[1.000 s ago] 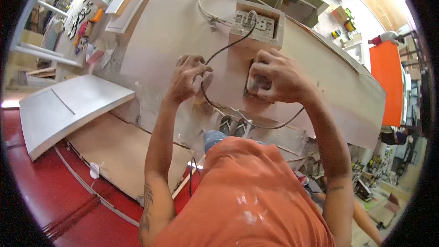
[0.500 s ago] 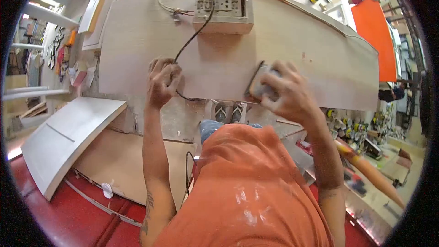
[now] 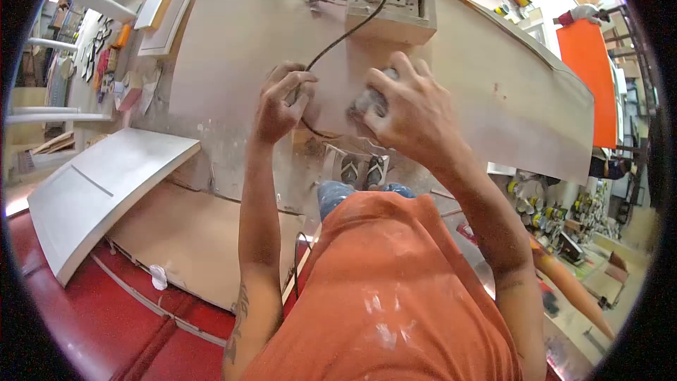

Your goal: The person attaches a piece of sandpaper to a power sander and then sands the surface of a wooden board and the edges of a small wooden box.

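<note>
A black cable (image 3: 343, 38) runs from the socket box (image 3: 392, 0) down to my left hand (image 3: 285, 101), whose curled fingers grip it above the pale board (image 3: 226, 42). My right hand (image 3: 416, 109) is wrapped round a grey sanding tool (image 3: 372, 102) near the front edge of the board. The tool is blurred and its underside is hidden. Below my left hand the cable curves towards the board's front edge.
A white curved panel (image 3: 106, 194) lies at the lower left beside a brown board (image 3: 190, 240). An orange panel (image 3: 587, 81) stands at the right, with a person's gloved hand (image 3: 584, 14) at its top. Several cans (image 3: 539, 212) are at the right.
My right hand has moved left with the tool, closer to my left hand. The view has shifted, so the board and socket box appear further right. My left hand still holds the cable.
</note>
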